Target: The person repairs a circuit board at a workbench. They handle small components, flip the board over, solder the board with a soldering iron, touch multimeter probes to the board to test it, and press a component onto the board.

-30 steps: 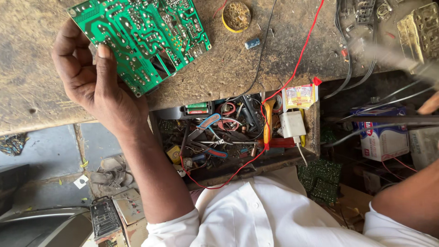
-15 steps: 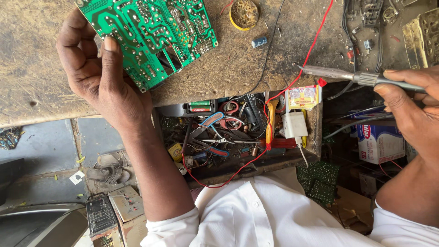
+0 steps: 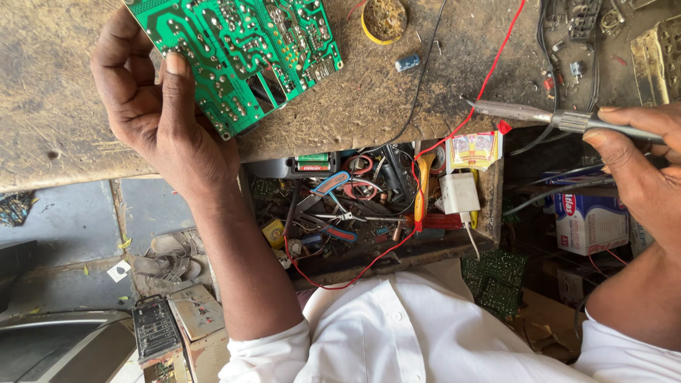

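Two hands at work: my left hand grips the green circuit board by its lower corner, thumb pressed on its face, near the front edge of the worn workbench. My right hand pinches a soldering iron, its tip pointing toward the board but well apart from it, above the open drawer.

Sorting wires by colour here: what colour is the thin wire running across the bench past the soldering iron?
Red: the thin wire shows best in the head view.
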`<control>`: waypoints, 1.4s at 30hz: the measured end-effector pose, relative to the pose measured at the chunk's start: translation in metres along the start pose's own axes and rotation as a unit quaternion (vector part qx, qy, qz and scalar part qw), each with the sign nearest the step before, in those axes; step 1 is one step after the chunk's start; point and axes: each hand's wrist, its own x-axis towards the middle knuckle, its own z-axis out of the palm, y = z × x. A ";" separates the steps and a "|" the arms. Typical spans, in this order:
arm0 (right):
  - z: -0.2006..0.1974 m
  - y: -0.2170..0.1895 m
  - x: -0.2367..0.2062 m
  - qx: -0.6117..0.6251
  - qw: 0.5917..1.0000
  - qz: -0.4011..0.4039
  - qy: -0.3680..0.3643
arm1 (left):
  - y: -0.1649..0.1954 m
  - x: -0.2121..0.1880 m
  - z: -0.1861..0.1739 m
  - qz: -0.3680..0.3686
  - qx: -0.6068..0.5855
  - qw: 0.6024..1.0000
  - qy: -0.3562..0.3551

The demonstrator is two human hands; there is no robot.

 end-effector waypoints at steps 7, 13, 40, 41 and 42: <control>-0.004 -0.002 0.008 -0.092 0.993 -0.066 -0.015 | 0.000 0.000 -0.001 0.003 -0.008 1.000 -0.002; -0.013 -0.024 0.027 -0.106 0.974 -0.193 -0.044 | 0.002 -0.001 0.000 0.003 0.005 1.000 -0.001; -0.010 0.007 0.024 -0.032 0.996 0.058 -0.065 | -0.001 0.001 -0.017 -0.006 -0.027 1.000 0.001; -0.004 0.012 0.025 -0.025 0.994 0.086 -0.069 | -0.001 0.004 -0.020 -0.007 -0.005 1.000 0.009; 0.003 0.015 0.025 -0.007 0.993 0.096 -0.067 | -0.001 0.007 -0.021 -0.009 0.016 1.000 0.017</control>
